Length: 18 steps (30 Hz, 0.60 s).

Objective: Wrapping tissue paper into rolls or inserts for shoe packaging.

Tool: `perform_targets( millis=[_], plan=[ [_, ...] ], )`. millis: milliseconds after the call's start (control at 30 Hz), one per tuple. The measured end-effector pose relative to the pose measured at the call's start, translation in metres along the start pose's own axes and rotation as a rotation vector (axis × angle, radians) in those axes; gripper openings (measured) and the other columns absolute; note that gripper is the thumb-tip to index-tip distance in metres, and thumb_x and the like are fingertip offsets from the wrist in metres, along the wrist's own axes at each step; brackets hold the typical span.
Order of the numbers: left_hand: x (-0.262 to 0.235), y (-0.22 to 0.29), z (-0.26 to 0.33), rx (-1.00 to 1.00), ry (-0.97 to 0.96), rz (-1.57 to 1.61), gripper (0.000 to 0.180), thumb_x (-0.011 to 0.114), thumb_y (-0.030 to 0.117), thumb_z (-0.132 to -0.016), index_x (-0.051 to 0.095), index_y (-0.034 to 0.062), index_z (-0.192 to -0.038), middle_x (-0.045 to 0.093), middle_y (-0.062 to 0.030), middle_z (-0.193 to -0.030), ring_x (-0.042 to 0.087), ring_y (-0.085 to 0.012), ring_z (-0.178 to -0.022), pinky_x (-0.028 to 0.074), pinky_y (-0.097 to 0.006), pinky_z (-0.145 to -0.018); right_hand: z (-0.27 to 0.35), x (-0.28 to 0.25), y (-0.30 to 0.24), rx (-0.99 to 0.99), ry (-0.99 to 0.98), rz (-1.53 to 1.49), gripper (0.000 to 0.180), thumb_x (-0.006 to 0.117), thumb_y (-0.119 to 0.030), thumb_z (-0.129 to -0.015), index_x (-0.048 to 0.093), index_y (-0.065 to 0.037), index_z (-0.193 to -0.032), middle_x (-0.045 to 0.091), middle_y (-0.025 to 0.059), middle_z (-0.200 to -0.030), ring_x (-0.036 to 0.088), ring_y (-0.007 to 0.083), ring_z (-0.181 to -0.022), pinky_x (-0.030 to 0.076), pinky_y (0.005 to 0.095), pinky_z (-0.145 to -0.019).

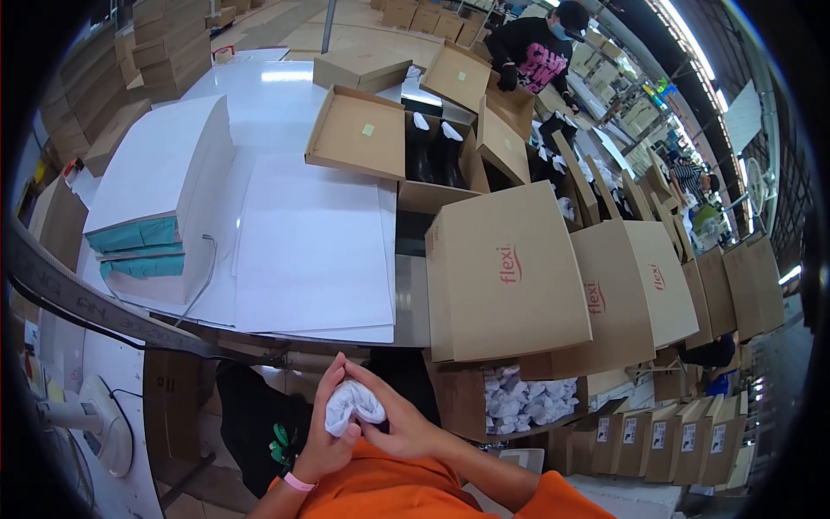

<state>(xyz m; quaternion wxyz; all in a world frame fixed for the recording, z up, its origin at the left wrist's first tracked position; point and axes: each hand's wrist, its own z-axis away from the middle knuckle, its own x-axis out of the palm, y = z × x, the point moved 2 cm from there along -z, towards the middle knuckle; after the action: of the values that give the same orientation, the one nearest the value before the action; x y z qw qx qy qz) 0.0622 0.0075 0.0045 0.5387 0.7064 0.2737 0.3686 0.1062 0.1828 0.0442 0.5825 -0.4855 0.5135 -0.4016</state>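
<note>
My left hand [322, 445], with a pink band at its wrist, and my right hand [405, 426] are cupped together in front of my body. Between them they press a crumpled wad of white paper [353, 405]. Its rounded top shows between the palms, and the fingers wrap round its sides. Just beyond my hands lies a pile of large flat white paper sheets [316, 251] at the table's near edge. To the right of my hands, an open carton holds several similar white paper wads [529, 402].
A thick paper stack [164, 164] stands on the white table's left side. Black boots [447, 160] stand in an open shoe box [359, 130]. Closed brown boxes [510, 268] lean at the right. A masked person [540, 56] works at the far right. A fan [104, 424] stands lower left.
</note>
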Motion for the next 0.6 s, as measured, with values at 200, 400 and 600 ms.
perform_targets(
  millis=[200, 400, 600],
  plan=[
    [0.004, -0.013, 0.005, 0.224, 0.018, -0.157, 0.113, 0.081, 0.068, -0.095, 0.026, 0.0094, -0.174, 0.025, -0.0285, -0.181, 0.026, -0.0475, -0.168, 0.027, -0.058, -0.134, 0.012, 0.024, -0.009, -0.157, -0.01, 0.021, 0.118, 0.068, -0.005, -0.084, 0.001, -0.003, -0.181, 0.002, 0.0271, -0.187, 0.003, 0.0439, -0.175, 0.009, 0.0501, -0.14],
    [0.003, 0.013, -0.004, 0.139, -0.022, 0.029, 0.121, 0.104, 0.023, -0.081, 0.028, 0.009, -0.174, 0.032, -0.0264, -0.18, 0.029, -0.04, -0.17, 0.022, -0.052, -0.137, 0.023, 0.008, -0.04, -0.063, -0.128, -0.167, 0.104, 0.066, -0.022, -0.093, 0.014, -0.001, -0.18, 0.01, 0.0234, -0.187, 0.012, 0.0393, -0.175, 0.015, 0.048, -0.139],
    [0.013, 0.028, -0.008, 0.127, -0.002, -0.035, 0.103, 0.088, 0.03, -0.088, 0.037, 0.0045, -0.173, 0.027, -0.026, -0.183, 0.022, -0.0396, -0.173, 0.021, -0.053, -0.137, 0.0, -0.007, -0.034, 0.165, 0.059, -0.206, 0.062, 0.045, -0.051, -0.118, 0.065, 0.004, -0.139, 0.07, 0.0133, -0.134, 0.068, 0.0207, -0.126, 0.052, 0.0364, -0.112]
  ],
)
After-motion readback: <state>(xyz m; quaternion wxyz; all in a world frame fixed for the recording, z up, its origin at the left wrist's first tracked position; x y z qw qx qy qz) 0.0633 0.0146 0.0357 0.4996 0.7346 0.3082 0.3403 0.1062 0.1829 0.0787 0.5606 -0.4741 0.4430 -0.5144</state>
